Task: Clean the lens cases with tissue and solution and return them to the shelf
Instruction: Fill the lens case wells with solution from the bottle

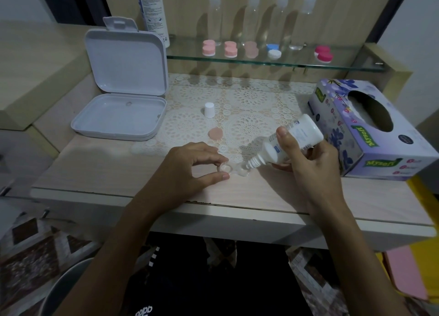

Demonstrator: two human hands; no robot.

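The bottle point(293, 142) is showing white with small blue print. Left of it, the cap point(209, 110) is showing white and the lid point(215, 134) a dull peach, both lying on the cream lace mat point(249, 116), which is showing round floral motifs. Right of the bottle, the tissue box point(370, 135) is showing lavender with purple flowers and green labels. Behind the bottle, on the shelf point(273, 61), 3 cases point(209, 47) are showing pink, 1 point(273, 50) blue and white, 1 point(323, 54) magenta.

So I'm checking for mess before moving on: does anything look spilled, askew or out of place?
Nothing spilled. A white bottle cap and a round peach lens-case lid sit loose on the lace mat, simply removed for cleaning.
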